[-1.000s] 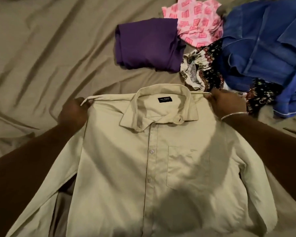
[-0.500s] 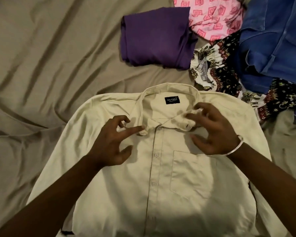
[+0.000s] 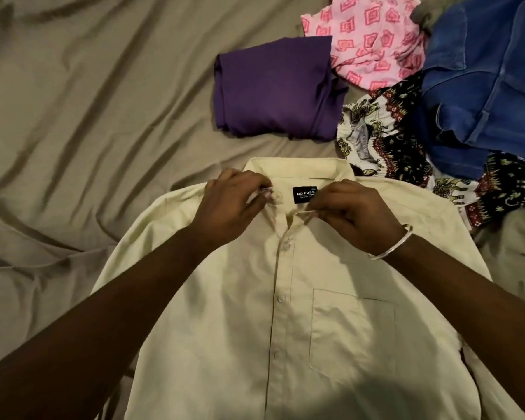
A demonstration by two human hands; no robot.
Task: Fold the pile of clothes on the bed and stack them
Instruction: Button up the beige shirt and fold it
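Both hands slid up from mid-chest to the collar [image 3: 297, 174]: left hand [image 3: 234, 201] and right hand [image 3: 352, 213] each pinch a collar tip either side of the label [image 3: 304, 195], cream shirt [image 3: 285, 313] flat on the bed [image 3: 88, 116], long axis running toward me.

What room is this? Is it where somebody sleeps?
Probably a bedroom: a wrinkled bedsheet lies under everything, with a cream shirt spread on it and a heap of clothes waiting.
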